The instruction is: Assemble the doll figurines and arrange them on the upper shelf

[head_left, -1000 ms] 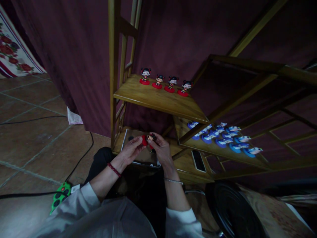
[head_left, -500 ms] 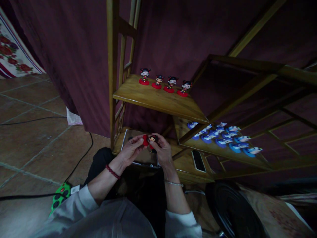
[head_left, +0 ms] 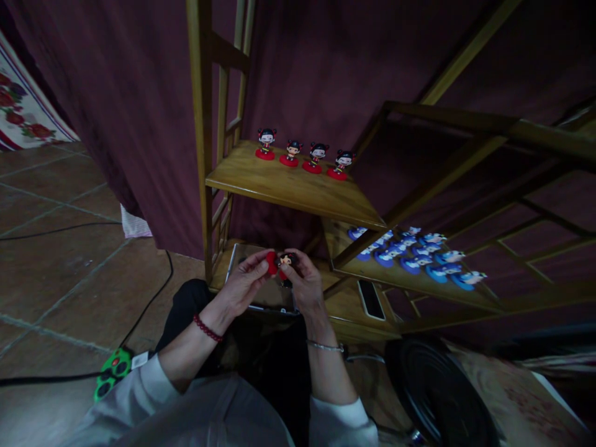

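Between the fingers of my right hand (head_left: 306,282) is a small black-haired figurine (head_left: 286,261). My left hand (head_left: 246,282) pinches a round red base (head_left: 270,263) close beside it; whether the two parts are joined I cannot tell. Both hands are above a shallow tray-like box (head_left: 239,254) on the low shelf. On the wooden shelf (head_left: 288,186) above, several similar figurines (head_left: 315,156) stand in a row on red bases.
Several blue-and-white figurines (head_left: 414,261) stand on the shelf to the right. Below them lies a phone (head_left: 371,300). A round black object (head_left: 437,391) is at lower right. A green power strip (head_left: 112,374) with a cable is on the tiled floor at left.
The view has shifted slightly, so the shelves appear a little further left. Both hands keep the same hold on the figurine and its red base.
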Demonstrator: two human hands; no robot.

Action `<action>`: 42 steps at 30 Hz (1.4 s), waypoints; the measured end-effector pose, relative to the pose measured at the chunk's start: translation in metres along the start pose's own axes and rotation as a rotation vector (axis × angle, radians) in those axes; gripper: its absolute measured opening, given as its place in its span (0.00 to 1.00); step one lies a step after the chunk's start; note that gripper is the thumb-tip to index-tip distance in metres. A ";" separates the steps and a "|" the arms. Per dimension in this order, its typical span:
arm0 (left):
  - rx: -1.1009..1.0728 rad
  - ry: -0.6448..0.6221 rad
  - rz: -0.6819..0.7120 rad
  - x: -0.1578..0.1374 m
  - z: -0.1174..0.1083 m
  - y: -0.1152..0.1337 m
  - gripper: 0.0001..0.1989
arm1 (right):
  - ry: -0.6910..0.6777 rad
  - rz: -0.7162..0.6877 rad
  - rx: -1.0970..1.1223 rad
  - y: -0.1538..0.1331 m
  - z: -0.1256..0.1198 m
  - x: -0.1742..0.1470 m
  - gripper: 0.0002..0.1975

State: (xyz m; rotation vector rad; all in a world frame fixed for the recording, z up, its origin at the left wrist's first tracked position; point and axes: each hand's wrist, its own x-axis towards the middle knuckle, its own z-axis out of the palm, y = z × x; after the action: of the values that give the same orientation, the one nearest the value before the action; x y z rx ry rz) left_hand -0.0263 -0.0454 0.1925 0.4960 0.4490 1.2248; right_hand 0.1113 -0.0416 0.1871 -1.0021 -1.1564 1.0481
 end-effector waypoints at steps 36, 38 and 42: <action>0.093 0.035 -0.007 -0.002 0.003 0.004 0.16 | -0.037 -0.064 -0.025 -0.004 0.000 -0.004 0.13; 0.098 0.030 -0.004 -0.002 0.003 0.005 0.16 | -0.042 -0.064 -0.027 -0.004 0.000 -0.003 0.13; 0.101 0.029 -0.010 -0.002 0.003 0.005 0.17 | -0.048 -0.062 -0.045 -0.005 0.000 -0.003 0.13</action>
State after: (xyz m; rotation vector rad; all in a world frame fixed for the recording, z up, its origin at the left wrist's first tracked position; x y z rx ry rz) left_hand -0.0294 -0.0466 0.1981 0.5622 0.5396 1.2046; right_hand 0.1114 -0.0460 0.1912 -0.9751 -1.2472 1.0052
